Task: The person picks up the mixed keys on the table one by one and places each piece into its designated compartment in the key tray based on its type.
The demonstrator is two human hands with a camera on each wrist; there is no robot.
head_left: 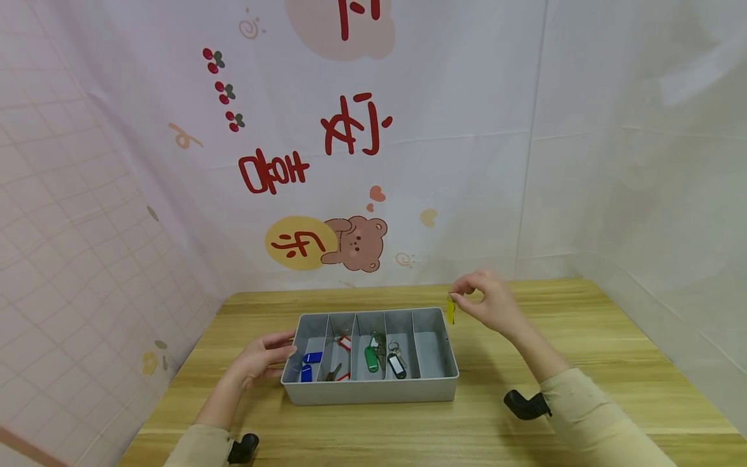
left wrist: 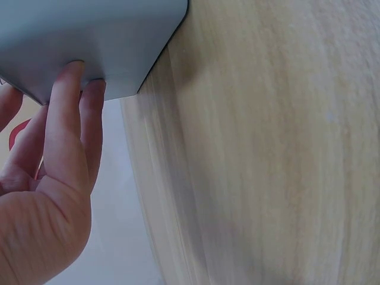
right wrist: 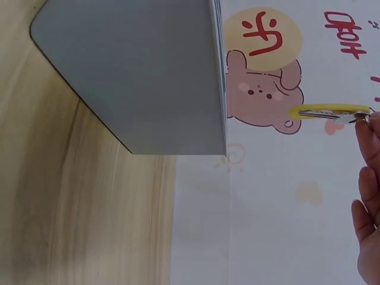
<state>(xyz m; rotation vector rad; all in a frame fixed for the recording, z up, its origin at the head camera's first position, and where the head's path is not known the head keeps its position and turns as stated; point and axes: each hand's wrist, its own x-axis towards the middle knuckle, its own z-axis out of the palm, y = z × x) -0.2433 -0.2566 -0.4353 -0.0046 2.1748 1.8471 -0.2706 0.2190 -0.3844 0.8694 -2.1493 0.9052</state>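
Note:
A grey divided tray [head_left: 373,392] stands on the table with several compartments in a row. My left hand [head_left: 259,358] rests at its left end; in the left wrist view the fingertips [left wrist: 72,68] touch the outer wall. Above the tray's right end, my right hand [head_left: 487,301] pinches a yellow key tag [head_left: 451,310] by its top. In the right wrist view metal keys [right wrist: 326,113] hang beside the yellow tag. From left to right, the compartments hold blue tags [head_left: 312,357], red tags [head_left: 344,342] with a key, green tags [head_left: 371,359] with keys, and a black-rimmed tag [head_left: 397,365] on a ring.
The wooden table [head_left: 490,441] extends around the tray. Behind it hangs a white backdrop [head_left: 467,162] printed with a bear and red characters. A gridded sheet [head_left: 76,259] stands at the left side. A black wrist mount [head_left: 526,405] sits at my right sleeve.

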